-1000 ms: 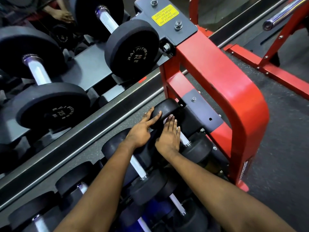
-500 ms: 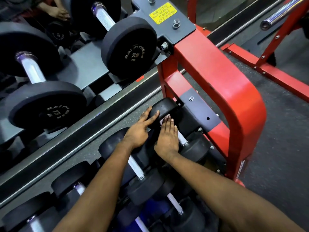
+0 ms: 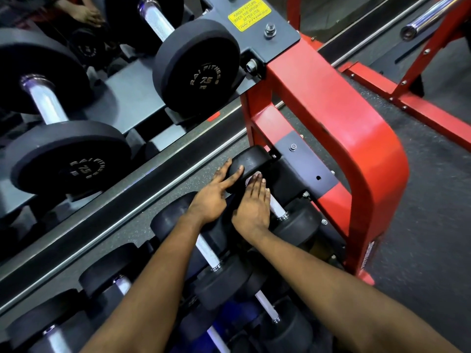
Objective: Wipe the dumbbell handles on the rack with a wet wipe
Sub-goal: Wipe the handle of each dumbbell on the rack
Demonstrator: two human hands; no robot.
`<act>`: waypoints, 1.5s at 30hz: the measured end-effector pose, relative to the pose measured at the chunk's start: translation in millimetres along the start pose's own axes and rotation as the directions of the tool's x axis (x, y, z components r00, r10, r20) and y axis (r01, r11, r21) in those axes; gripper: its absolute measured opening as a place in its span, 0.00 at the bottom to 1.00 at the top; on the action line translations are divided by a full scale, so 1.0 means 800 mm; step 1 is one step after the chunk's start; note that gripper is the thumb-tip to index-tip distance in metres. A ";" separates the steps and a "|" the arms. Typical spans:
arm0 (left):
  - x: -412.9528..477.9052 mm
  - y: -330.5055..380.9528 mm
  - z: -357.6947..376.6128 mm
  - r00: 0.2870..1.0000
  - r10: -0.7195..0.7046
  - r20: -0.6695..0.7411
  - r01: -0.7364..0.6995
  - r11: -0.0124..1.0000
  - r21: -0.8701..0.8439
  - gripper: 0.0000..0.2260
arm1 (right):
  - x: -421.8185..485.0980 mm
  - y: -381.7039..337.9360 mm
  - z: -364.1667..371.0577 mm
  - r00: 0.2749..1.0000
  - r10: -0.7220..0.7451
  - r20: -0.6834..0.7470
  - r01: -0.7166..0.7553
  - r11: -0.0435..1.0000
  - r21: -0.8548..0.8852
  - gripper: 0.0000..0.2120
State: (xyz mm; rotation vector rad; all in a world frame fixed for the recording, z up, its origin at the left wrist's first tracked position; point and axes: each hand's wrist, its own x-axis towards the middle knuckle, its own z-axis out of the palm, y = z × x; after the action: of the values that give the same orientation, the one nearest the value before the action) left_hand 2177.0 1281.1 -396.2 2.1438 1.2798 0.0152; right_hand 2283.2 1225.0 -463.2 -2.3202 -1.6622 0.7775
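I'm watching the end dumbbell [image 3: 297, 225] sitting on the lower shelf, hard against the red rack frame [image 3: 331, 123]. Its long axis is running diagonally: the far head [image 3: 251, 160] is pointing up and left toward the grey bracket [image 3: 305, 164], the near head down and right. Only a short bare length of handle [image 3: 276, 206] is showing just above the near head.

The right hand [image 3: 252, 207] is lying flat along that handle with fingers straight and close together, covering most of it. A pale sliver is showing at the fingertips – I cannot tell whether it is wipe or bare metal. The left hand [image 3: 211, 197] is spread wide, its index finger resting across the far head and its thumb against the head's side.

The neighbouring dumbbell [image 3: 221, 284] is lying parallel, just beside and partly under the left forearm. Above, two 7.5 dumbbells [image 3: 196, 70] are resting on the upper shelf – a yellow label [image 3: 248, 12] is stuck to the plate beside them.
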 end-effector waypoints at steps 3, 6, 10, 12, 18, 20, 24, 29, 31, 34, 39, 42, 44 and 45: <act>-0.001 0.001 -0.001 1.000 -0.020 0.000 0.020 1.000 0.007 0.38 | 0.001 0.009 0.002 1.000 -0.024 0.002 0.024 0.998 -0.055 0.48; -0.003 0.002 -0.001 1.000 0.001 -0.002 -0.001 1.000 -0.011 0.35 | 0.018 0.014 -0.004 1.000 0.008 -0.002 -0.008 1.000 0.010 0.47; -0.002 0.002 -0.002 1.000 -0.009 -0.003 0.009 1.000 -0.003 0.35 | 0.010 0.011 0.002 0.999 -0.023 -0.028 0.024 0.999 0.031 0.46; 0.000 0.002 -0.001 1.000 -0.011 0.003 0.011 1.000 0.008 0.37 | -0.003 0.015 0.013 0.994 -0.087 -0.071 0.085 0.996 -0.033 0.45; 0.001 0.000 0.001 1.000 -0.028 0.002 0.028 1.000 -0.006 0.39 | 0.004 0.021 0.009 0.991 -0.100 -0.087 0.094 0.992 -0.079 0.46; 0.000 0.000 0.001 1.000 -0.023 -0.002 0.023 1.000 -0.002 0.38 | 0.011 0.019 0.004 0.995 -0.066 -0.077 0.064 0.997 -0.032 0.46; 0.000 0.000 0.002 1.000 -0.029 0.004 0.029 1.000 -0.011 0.37 | 0.032 0.017 -0.009 0.993 0.003 -0.117 0.008 0.996 0.086 0.42; 0.000 -0.002 0.003 0.999 -0.042 0.011 0.042 0.999 0.000 0.38 | 0.065 0.025 -0.035 0.974 0.219 -0.049 -0.174 0.877 0.448 0.13; 0.001 -0.003 0.004 0.999 -0.039 0.007 0.039 0.999 0.014 0.40 | 0.077 0.036 -0.046 0.955 0.292 0.047 -0.253 0.721 0.645 0.07; 0.002 -0.003 0.004 0.999 -0.042 -0.004 0.042 0.999 0.029 0.43 | 0.082 0.054 -0.052 0.954 0.256 0.157 -0.269 0.495 0.826 0.07; 0.001 -0.003 0.005 0.999 -0.042 -0.024 0.043 0.998 0.042 0.46 | 0.094 0.083 -0.045 0.943 0.267 0.201 -0.317 0.526 0.789 0.12; 0.001 -0.002 0.007 0.999 -0.038 -0.029 0.039 0.998 0.040 0.45 | 0.091 0.087 -0.061 0.915 0.374 0.153 -0.333 0.483 0.810 0.10; 0.001 0.000 0.008 0.998 -0.043 -0.040 0.045 0.998 0.039 0.45 | 0.090 0.086 -0.062 0.910 0.378 0.169 -0.350 0.486 0.801 0.08; 0.000 0.000 0.008 0.998 -0.045 -0.045 0.047 0.998 0.043 0.45 | 0.092 0.087 -0.058 0.916 0.354 0.189 -0.356 0.501 0.789 0.08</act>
State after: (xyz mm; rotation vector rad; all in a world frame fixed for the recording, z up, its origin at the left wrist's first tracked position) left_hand 2179.0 1278.1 -401.2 2.1611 1.3663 0.0151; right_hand 2381.5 1274.7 -476.7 -1.9123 -0.5250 1.2804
